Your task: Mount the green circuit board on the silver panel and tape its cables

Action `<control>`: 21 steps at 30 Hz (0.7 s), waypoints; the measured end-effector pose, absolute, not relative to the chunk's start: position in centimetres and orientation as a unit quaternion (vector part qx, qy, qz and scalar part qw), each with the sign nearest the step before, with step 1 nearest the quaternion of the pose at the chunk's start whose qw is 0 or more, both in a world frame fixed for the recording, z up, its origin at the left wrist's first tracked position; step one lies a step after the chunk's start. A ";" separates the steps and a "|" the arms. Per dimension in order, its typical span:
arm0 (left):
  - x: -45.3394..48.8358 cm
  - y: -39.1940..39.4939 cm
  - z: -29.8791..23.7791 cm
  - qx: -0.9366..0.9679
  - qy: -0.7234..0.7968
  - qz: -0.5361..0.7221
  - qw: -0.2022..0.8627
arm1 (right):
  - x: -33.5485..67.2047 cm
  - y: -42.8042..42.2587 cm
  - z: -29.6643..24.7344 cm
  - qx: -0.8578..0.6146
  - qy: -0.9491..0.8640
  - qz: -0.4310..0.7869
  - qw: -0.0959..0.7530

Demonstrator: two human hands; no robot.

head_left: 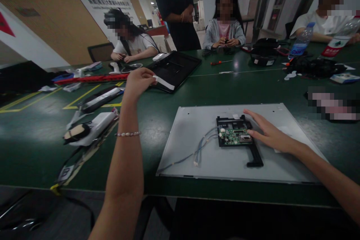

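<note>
My left hand point(138, 81) is stretched far forward over the green table point(213, 90), fingers pinched on a white strip point(164, 83) that lies at the near edge of a black monitor frame point(176, 69). A bead bracelet circles that wrist. My right hand point(268, 133) lies flat with fingers spread on a grey metal panel point(230, 157), resting beside a black bracket holding a small green circuit board point(235, 136). Thin blue-white cables point(197, 150) run left from the board.
White and black device parts point(90, 127) and a red bar point(92, 78) lie at the left. Other people sit or stand along the far edge. Water bottles point(302, 41), black bags point(312, 65) and a red-handled screwdriver point(221, 62) sit at the back right.
</note>
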State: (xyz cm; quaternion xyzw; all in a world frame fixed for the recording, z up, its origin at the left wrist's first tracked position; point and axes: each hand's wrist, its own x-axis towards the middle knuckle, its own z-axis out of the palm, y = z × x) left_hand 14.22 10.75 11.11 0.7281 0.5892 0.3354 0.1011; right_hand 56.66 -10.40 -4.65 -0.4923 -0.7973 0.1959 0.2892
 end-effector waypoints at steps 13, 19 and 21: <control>21.3 -3.1 4.0 0.809 0.372 0.156 0.428 | 54.4 -13.3 -1.1 -0.458 -0.837 0.129 0.269; 21.7 -3.8 2.0 0.822 0.371 0.156 0.404 | 48.4 -17.4 0.0 -0.408 -0.881 0.097 0.221; 21.9 -3.9 1.8 0.827 0.372 0.157 0.391 | 46.7 -18.0 -0.1 -0.394 -0.891 0.077 0.211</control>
